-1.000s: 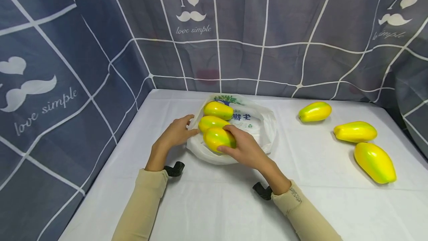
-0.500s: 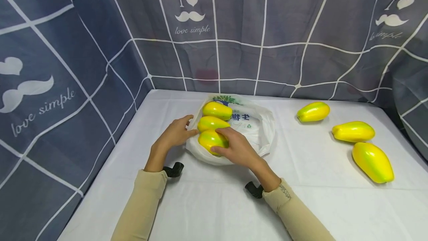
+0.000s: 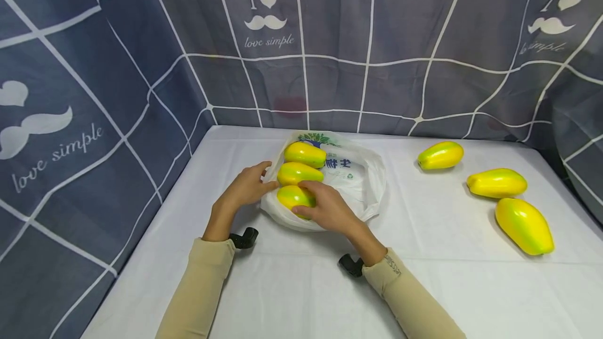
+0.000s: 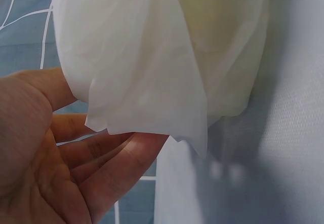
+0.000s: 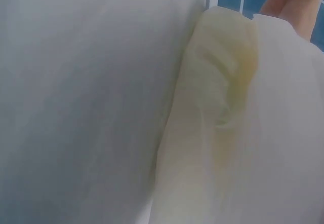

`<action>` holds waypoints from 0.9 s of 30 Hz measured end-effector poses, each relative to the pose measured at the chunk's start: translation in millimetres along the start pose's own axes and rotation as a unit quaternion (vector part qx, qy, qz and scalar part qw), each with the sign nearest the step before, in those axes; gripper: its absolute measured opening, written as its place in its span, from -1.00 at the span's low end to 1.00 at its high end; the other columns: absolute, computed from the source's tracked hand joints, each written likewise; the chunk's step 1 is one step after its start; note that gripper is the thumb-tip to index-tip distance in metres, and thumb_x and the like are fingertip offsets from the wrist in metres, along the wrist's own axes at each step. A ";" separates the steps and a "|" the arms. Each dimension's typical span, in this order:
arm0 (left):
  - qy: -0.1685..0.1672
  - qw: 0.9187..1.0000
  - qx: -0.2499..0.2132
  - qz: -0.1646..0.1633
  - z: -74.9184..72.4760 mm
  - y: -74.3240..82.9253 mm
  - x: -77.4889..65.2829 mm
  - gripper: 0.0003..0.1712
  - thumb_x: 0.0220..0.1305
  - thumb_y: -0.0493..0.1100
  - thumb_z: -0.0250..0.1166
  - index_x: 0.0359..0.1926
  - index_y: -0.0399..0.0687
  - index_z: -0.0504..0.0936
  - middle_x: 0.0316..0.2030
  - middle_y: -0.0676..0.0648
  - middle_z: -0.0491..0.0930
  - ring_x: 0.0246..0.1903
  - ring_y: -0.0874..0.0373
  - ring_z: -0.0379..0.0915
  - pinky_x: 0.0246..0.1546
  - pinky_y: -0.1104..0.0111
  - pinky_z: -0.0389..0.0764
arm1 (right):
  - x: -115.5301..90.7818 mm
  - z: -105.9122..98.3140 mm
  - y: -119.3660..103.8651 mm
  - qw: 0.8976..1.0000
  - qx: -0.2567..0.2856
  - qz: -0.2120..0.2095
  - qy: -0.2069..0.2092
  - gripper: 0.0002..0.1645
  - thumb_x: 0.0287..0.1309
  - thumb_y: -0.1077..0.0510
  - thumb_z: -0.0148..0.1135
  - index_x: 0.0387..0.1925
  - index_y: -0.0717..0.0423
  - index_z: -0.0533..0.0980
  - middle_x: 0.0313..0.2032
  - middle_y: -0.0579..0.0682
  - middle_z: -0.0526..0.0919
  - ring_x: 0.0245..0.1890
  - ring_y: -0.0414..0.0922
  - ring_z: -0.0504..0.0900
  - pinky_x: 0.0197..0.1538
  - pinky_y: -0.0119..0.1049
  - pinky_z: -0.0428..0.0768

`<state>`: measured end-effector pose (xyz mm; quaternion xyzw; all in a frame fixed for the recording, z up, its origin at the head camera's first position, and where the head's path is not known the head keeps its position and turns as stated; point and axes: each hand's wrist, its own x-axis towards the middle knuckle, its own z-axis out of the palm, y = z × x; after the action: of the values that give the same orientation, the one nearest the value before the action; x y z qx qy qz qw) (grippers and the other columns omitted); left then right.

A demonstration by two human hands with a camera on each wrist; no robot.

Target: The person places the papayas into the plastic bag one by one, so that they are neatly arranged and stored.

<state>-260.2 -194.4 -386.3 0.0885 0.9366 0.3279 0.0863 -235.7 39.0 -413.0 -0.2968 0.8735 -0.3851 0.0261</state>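
Observation:
A white plastic bag [image 3: 375, 179] lies spread with its mouth up. Two yellow-green papayas, a far one [image 3: 304, 154] and a middle one [image 3: 299, 173], rest inside along its left side. My right hand [image 3: 332, 207] grips a third papaya [image 3: 291, 196] from its right, at the near end of that row. At the bag's left rim, my left hand [image 3: 246, 186] holds the edge between thumb and fingers. In the left wrist view the bag's film [image 4: 136, 72] partly covers those fingers. The right wrist view shows the bag's outer side [image 5: 207, 102]; the right hand is hidden there.
On the right of the white-covered table [image 3: 292, 297] lie three more papayas: a back one [image 3: 440, 155], a middle one [image 3: 497, 183] and a near one [image 3: 525, 226]. A grey checked curtain [image 3: 339, 88] closes off the back and left.
My right hand has moved left and slightly toward me, lowering the papaya into the bag in front of the other two. The left hand stays at the rim.

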 end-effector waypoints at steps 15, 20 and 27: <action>-0.005 1.000 0.029 -0.011 -1.4 2.4 0.9 -0.32 0.44 -0.04 0.15 0.45 -0.25 0.22 0.19 -0.37 0.44 0.15 -0.23 0.40 0.14 -0.05 0.43 | -0.2 -1.1 0.9 0.999 0.010 -0.024 -0.031 -0.35 0.12 0.10 0.43 0.23 0.20 0.49 0.12 -0.01 0.60 0.01 -0.14 0.54 0.13 -0.16 0.47; -0.004 1.000 0.027 -0.007 -1.4 0.7 0.2 -0.30 0.43 -0.04 0.16 0.45 -0.26 0.22 0.19 -0.36 0.45 0.14 -0.21 0.41 0.13 -0.04 0.44 | 1.2 1.1 0.1 0.999 0.008 -0.028 -0.014 -0.38 0.08 0.12 0.47 0.17 0.22 0.53 0.08 0.01 0.62 0.00 -0.11 0.55 0.11 -0.14 0.48; -0.002 1.000 0.019 -0.006 -1.8 1.3 0.1 -0.30 0.43 -0.02 0.17 0.45 -0.24 0.23 0.19 -0.34 0.46 0.13 -0.20 0.42 0.12 -0.04 0.44 | 1.2 0.7 -1.4 1.000 0.002 -0.023 -0.013 -0.37 0.08 0.13 0.47 0.18 0.25 0.52 0.10 0.04 0.61 0.07 -0.05 0.54 0.18 -0.11 0.45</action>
<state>-260.5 -194.4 -384.1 0.0852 0.9430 0.3091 0.0889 -235.8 37.2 -412.3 -0.3218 0.8651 -0.3838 0.0291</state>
